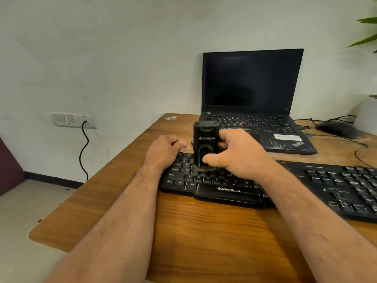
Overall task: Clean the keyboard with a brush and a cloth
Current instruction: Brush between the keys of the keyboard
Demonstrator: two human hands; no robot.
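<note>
A black keyboard [330, 186] lies across the wooden desk [183, 225]. My right hand [236, 154] grips a black block-shaped brush [205, 139], held upright with its bristles down on the left-hand letter keys. My left hand [163, 150] rests on the keyboard's upper left corner with its fingers curled over the far edge. I see no cloth in this view.
An open black laptop [253, 94] with a dark screen stands behind the keyboard. A black mouse [336, 129] and cables lie at the right, beside a white plant pot [367, 117]. A wall socket [73, 120] with a black cable sits left of the desk.
</note>
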